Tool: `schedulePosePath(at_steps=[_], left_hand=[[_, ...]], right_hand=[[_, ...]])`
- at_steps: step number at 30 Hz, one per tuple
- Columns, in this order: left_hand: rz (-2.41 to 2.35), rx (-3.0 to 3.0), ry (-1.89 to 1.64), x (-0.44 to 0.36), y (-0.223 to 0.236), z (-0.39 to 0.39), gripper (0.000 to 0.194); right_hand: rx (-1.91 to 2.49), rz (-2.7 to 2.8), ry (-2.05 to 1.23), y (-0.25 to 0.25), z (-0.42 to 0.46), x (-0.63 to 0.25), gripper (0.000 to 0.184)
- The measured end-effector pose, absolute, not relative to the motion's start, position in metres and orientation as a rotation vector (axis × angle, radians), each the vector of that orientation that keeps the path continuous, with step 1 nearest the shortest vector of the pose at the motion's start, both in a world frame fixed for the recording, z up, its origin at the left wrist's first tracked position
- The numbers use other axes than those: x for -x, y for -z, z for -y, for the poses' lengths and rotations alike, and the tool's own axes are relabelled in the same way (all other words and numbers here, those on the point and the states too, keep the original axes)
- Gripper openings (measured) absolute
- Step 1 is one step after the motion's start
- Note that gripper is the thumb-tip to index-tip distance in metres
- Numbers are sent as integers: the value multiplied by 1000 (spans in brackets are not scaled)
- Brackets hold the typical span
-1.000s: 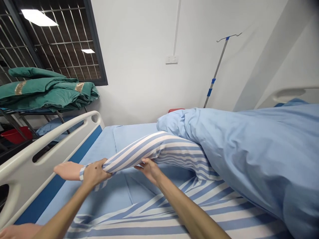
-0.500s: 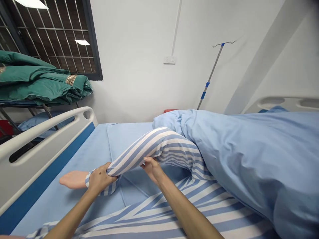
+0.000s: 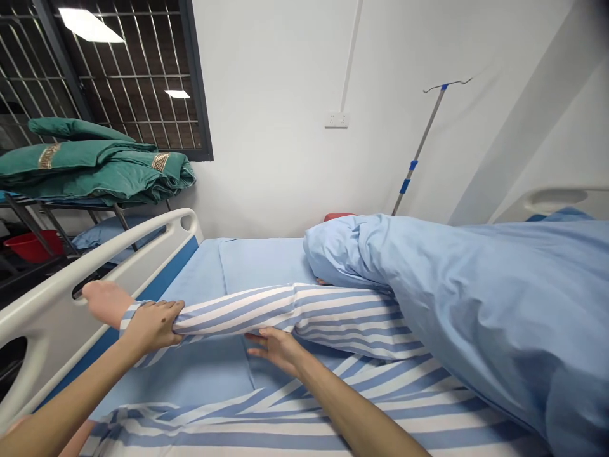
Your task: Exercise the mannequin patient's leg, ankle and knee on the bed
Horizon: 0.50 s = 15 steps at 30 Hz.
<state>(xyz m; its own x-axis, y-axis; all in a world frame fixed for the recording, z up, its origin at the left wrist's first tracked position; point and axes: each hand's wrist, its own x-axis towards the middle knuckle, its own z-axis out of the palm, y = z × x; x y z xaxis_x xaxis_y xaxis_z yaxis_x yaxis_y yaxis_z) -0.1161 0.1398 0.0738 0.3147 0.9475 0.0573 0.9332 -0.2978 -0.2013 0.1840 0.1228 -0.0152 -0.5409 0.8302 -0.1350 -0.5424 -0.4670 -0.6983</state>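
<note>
A manikin leg in a blue-and-white striped trouser leg point(image 3: 285, 314) lies stretched out across the light blue bed sheet point(image 3: 257, 260). My left hand point(image 3: 151, 325) is closed around the ankle, just behind the bare foot point(image 3: 103, 301), which reaches the white footboard. My right hand point(image 3: 276, 348) lies under the calf with fingers extended, supporting it. A second striped trouser leg point(image 3: 304, 419) lies flat nearest to me. A light blue duvet point(image 3: 476, 298) covers the body to the right.
The white-and-blue footboard point(image 3: 95, 266) runs along the left. Behind it a rack holds folded green blankets point(image 3: 99, 168) and a red basin point(image 3: 31, 244). An IV pole point(image 3: 419, 149) stands by the white wall, with a barred window point(image 3: 118, 70) at upper left.
The striped leg, bent at the knee before, has been straightened and lowered. My left hand drew the ankle leftward toward the footboard, and my right hand opened under the calf.
</note>
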Motion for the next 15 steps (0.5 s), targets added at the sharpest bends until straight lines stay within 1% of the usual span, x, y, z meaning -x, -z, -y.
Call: schedulePosePath(at_steps=[4,10,15], left_hand=[[1596,2338,-179,127,-59,-145,37],[1622,2314,-159,139,-26,-152,36],[1643,2329,-152,142,-7,-157,40]], right_hand=[[679,761,-2147,28,-125,-183,20],[748,784,-2133,46,-132,-183,21],[835,778,-2214,56,-135,-180,29]])
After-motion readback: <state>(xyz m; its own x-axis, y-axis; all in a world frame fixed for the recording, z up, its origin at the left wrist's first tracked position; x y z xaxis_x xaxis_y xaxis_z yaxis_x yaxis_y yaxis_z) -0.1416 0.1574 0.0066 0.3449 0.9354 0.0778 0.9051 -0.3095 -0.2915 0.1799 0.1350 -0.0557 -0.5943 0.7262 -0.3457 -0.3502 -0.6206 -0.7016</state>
